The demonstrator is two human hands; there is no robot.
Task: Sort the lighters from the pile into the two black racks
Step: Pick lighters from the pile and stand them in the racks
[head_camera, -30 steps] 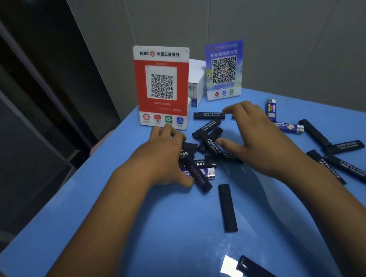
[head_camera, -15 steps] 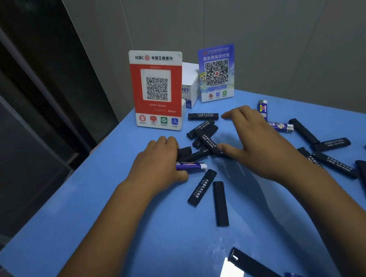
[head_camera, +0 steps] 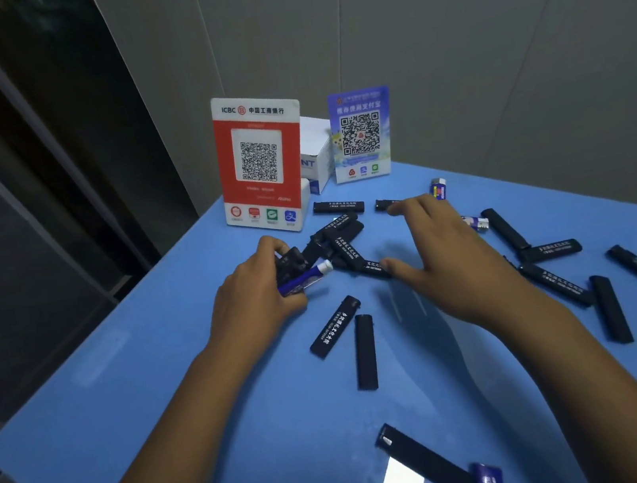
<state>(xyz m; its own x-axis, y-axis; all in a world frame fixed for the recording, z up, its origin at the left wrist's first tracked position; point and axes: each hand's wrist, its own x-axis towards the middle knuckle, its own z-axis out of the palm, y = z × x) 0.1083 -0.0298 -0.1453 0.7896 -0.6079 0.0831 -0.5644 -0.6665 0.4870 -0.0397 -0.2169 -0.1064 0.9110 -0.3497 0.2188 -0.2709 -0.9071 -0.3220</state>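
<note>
A pile of black lighters lies mid-table between my hands. My left hand is closed around a blue lighter and a black one at the pile's left edge. My right hand hovers spread over the pile's right side, thumb touching a black lighter and fingertips near another. Several more black lighters lie scattered, two of them in front of the hands. No black rack is in view.
A red QR stand, a white box and a blue QR stand stand at the back of the blue table. More lighters lie right and near the front edge. The table's left edge drops off.
My left hand has closed on lighters at the pile's left and lifted them slightly. One black lighter slid out of the pile toward me. My right hand spread wider over the pile.
</note>
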